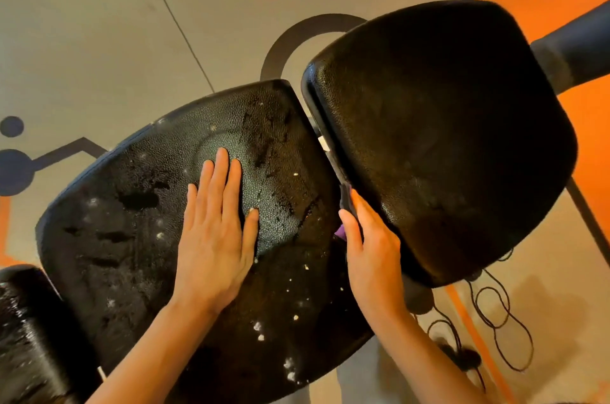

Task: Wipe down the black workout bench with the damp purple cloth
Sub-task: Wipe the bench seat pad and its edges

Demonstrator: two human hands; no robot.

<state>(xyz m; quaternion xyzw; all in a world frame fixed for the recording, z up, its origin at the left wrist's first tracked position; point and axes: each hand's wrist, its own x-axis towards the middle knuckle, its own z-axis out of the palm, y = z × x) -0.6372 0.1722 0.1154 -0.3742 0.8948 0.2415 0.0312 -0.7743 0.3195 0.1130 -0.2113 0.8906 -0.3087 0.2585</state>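
The black workout bench fills the view: a seat pad (132, 238) with wet streaks and white flecks, and a raised back pad (445, 139) to its right. My left hand (214, 232) lies flat on the seat pad, fingers straight. In the gap between the two pads, my right hand (369, 248) presses the purple cloth (341, 232) against the back pad's near edge. Only a small purple corner and a dark fold of the cloth show; the rest is hidden behind the hand.
A black padded roller (29, 337) sits at the lower left. A dark padded bar (574, 40) sticks out at the upper right. A thin black cord (495, 314) loops on the beige and orange floor (99, 24) under the back pad.
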